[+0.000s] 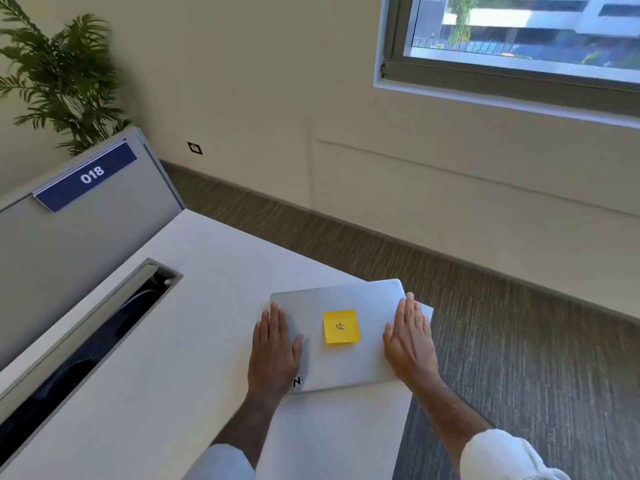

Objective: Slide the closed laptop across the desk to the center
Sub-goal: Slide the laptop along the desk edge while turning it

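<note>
A closed silver laptop [349,299] lies near the right-hand corner of the white desk [194,334], its far corner slightly past the desk edge. A yellow sticky note [341,326] with a handwritten mark sits on the lid's middle. My left hand [275,348] rests flat on the lid's left side, fingers together and pointing away from me. My right hand [410,337] lies flat on the lid's right side, fingers reaching toward the right edge. Both palms press on the lid; neither hand wraps around the laptop.
A long cable slot [104,334] with a grey flap runs along the desk's left side. A grey partition [69,244] carries a blue "018" sign [91,174]. A potted plant [65,74] stands behind it. Carpeted floor [519,323] drops off right of the desk.
</note>
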`<state>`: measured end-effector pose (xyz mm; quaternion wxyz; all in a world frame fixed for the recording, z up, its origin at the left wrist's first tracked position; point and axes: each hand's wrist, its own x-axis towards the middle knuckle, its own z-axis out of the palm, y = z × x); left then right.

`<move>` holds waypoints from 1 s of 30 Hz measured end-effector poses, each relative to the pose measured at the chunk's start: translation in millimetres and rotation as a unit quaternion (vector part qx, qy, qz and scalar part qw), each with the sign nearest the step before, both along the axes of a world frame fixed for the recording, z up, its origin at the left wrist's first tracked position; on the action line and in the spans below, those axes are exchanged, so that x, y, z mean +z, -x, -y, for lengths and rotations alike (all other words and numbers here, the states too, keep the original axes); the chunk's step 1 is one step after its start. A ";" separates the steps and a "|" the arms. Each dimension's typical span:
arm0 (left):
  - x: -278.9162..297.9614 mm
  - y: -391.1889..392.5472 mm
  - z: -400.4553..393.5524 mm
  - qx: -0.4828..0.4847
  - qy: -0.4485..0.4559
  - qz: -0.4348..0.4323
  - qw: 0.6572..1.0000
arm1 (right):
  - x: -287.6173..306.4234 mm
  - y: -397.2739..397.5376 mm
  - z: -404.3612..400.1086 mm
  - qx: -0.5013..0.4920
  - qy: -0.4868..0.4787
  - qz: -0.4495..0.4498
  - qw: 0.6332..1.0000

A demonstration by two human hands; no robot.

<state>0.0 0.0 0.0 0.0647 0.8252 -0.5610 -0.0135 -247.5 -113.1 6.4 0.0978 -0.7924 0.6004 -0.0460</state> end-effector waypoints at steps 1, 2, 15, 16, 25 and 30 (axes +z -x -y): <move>-1.4 -0.9 1.4 0.010 -0.007 -0.005 1.000 | 0.0 0.3 1.7 -0.012 -0.012 0.002 1.000; 3.5 -1.3 1.2 0.019 -0.022 -0.015 0.999 | 4.6 0.2 1.9 -0.026 -0.016 0.003 1.000; 0.5 3.7 12.3 0.059 -0.085 0.003 0.995 | 3.5 1.5 13.6 -0.044 0.015 -0.066 0.997; 2.2 5.3 13.5 0.067 -0.086 0.000 0.994 | 4.4 0.7 14.4 -0.045 0.007 -0.066 0.997; 1.5 8.6 12.7 0.104 -0.073 -0.016 0.992 | 0.9 -4.5 18.2 -0.073 -0.022 -0.075 0.994; 2.6 12.1 14.3 0.122 -0.061 -0.040 0.990 | -2.7 -5.6 20.3 -0.081 -0.014 -0.073 0.994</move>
